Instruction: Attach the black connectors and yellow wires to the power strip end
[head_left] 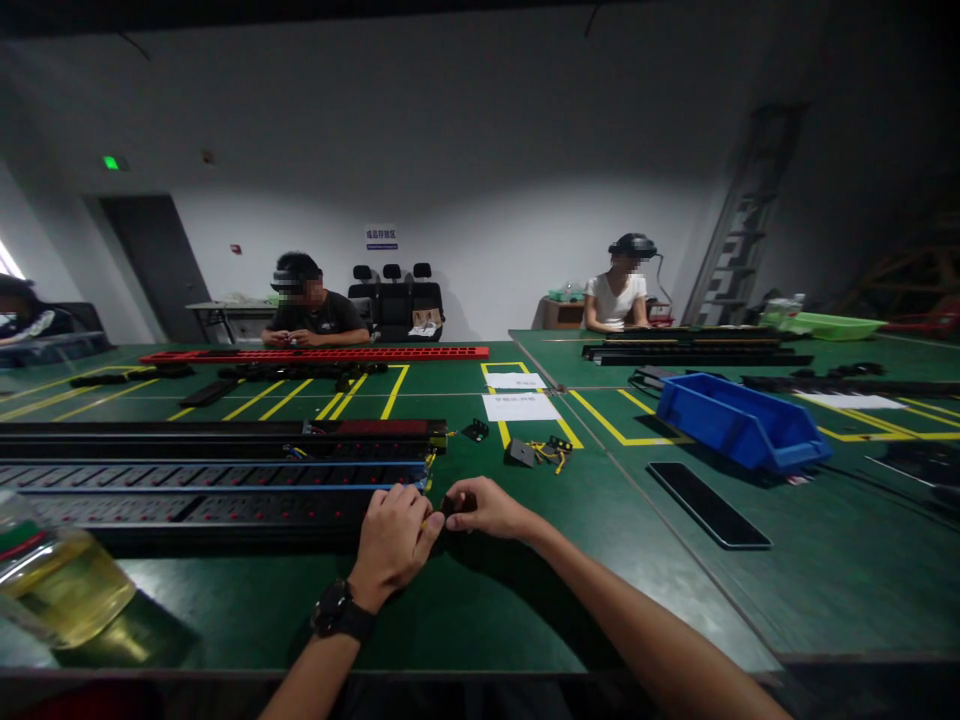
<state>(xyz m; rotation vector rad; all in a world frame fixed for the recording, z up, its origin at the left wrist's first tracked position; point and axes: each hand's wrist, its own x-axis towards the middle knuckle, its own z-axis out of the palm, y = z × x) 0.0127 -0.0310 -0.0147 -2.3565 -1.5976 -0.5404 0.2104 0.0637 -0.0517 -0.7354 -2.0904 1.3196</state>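
My right hand (486,508) pinches a small black part (448,507) between thumb and fingertips, at the right end of a long black rail (285,510). Close beside it, my left hand (396,535) is closed at the rail's end, its thumb pointing toward the part. A bit of yellow shows at the left fingertips, but what they grip is too small to make out. Yellow wires (430,462) stick out of the rail end. Beyond my hands lie black brackets (521,453) with yellow wires and a single small black bracket (475,430).
A bottle of yellow liquid (71,590) stands at the near left. To the right are a phone (709,505) and a blue bin (742,425). Paper sheets (519,407) and a red rail (315,355) lie farther back. Two people sit across the green table (600,580), another at far left.
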